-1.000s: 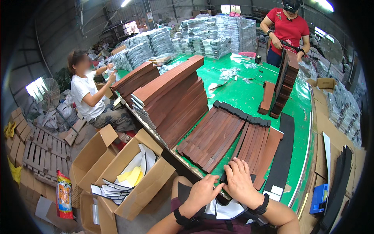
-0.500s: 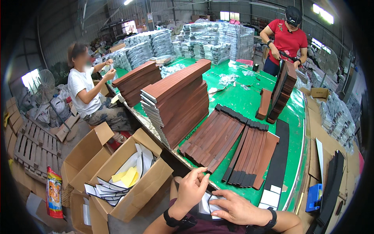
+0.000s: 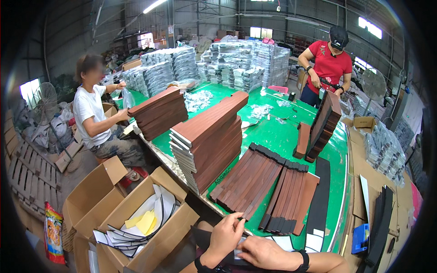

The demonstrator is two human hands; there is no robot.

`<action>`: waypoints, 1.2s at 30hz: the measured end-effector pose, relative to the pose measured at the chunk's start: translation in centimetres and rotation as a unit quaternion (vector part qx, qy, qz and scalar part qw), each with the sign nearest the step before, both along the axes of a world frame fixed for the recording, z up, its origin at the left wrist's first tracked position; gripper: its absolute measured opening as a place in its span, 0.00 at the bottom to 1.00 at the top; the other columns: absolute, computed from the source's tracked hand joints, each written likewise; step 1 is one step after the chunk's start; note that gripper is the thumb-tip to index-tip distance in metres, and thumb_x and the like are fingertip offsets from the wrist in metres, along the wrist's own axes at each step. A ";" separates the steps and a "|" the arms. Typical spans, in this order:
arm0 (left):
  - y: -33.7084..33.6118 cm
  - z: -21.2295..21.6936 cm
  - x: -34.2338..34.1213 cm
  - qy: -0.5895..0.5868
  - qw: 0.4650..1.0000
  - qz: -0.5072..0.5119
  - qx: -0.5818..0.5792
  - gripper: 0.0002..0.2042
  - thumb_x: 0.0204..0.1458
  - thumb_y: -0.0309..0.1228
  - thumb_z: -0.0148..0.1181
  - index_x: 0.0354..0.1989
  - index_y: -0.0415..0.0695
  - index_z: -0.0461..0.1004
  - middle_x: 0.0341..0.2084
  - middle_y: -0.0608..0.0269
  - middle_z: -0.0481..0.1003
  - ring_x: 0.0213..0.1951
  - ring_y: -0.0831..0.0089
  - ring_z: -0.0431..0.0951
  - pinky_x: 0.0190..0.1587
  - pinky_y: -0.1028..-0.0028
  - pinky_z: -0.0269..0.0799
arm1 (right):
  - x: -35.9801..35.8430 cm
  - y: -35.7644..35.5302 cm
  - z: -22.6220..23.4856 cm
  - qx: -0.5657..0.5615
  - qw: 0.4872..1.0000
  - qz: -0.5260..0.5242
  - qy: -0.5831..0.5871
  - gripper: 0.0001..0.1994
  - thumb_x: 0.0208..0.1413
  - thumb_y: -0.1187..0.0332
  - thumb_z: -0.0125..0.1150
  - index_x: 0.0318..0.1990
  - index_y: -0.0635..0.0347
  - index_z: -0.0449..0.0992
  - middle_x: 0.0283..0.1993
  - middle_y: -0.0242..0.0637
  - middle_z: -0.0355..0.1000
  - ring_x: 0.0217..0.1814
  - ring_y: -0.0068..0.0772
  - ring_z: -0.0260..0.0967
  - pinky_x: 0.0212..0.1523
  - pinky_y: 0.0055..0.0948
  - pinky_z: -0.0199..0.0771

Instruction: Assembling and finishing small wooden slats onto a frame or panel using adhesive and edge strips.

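My left hand (image 3: 226,234) is raised just off the near table edge, thumb and fingertips pinched together; what sits in the pinch is too small to make out. Beside it, my right hand (image 3: 266,253) bends its fingers over a white sheet (image 3: 237,255) at my lap. A black piece (image 3: 200,238) shows left of my left wrist. Beyond my right hand lies a white, black-edged sheet (image 3: 283,242). Dark-tipped brown strips (image 3: 248,182) are laid side by side just past my left fingertips, with a second group (image 3: 284,200) to their right.
Tall stacks of brown boards (image 3: 214,141) stand on the green table (image 3: 268,132). An open carton (image 3: 170,232) of white sheets is at left. A person in white (image 3: 93,109) sits left; another in red (image 3: 325,68) stands far right. A blue tool (image 3: 359,239) lies on cardboard.
The view has tilted up. My right fingers have curled in more over the white sheet, and a black piece now shows by my left wrist. The seated person's hands have moved apart.
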State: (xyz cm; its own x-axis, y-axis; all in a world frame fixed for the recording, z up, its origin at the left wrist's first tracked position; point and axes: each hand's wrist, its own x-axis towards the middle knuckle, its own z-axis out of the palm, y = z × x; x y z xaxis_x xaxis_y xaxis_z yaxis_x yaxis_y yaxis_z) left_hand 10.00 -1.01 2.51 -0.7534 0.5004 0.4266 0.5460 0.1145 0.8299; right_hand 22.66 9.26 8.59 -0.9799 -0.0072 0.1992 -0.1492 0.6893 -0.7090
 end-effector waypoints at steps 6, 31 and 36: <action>0.3 -0.4 -1.7 -0.037 0.997 0.009 -0.062 0.12 0.56 0.30 0.64 0.47 0.41 0.76 0.25 0.55 0.77 0.28 0.56 0.79 0.31 0.61 0.74 | -0.7 0.9 -0.7 0.107 0.989 0.093 0.031 0.11 0.57 0.60 0.64 0.36 0.60 0.76 0.35 0.47 0.70 0.37 0.51 0.70 0.39 0.44 0.72; -1.7 -2.6 -1.2 0.116 0.983 -0.100 -0.104 0.27 0.48 0.31 0.75 0.57 0.41 0.72 0.42 0.61 0.80 0.27 0.75 0.82 0.29 0.75 0.77 | -4.1 7.6 -1.6 -0.123 0.988 -0.054 -0.074 0.07 0.61 0.69 0.65 0.43 0.61 0.78 0.40 0.40 0.76 0.44 0.38 0.76 0.45 0.33 0.76; -0.9 -1.3 0.1 0.182 0.976 -0.099 -0.058 0.23 0.49 0.33 0.75 0.52 0.41 0.76 0.45 0.59 0.79 0.34 0.71 0.85 0.35 0.74 0.81 | -4.1 8.7 -3.1 -0.100 0.993 -0.042 -0.053 0.07 0.62 0.69 0.64 0.43 0.62 0.79 0.41 0.38 0.73 0.41 0.35 0.75 0.43 0.31 0.77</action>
State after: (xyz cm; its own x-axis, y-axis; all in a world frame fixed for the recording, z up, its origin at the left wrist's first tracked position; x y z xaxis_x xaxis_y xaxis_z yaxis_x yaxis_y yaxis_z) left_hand 10.11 -1.90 1.23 -0.4451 0.6826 0.5796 0.8238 0.0585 0.5638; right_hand 18.52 17.97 5.45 -0.9909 0.1049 0.0848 -0.0150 0.5393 -0.8420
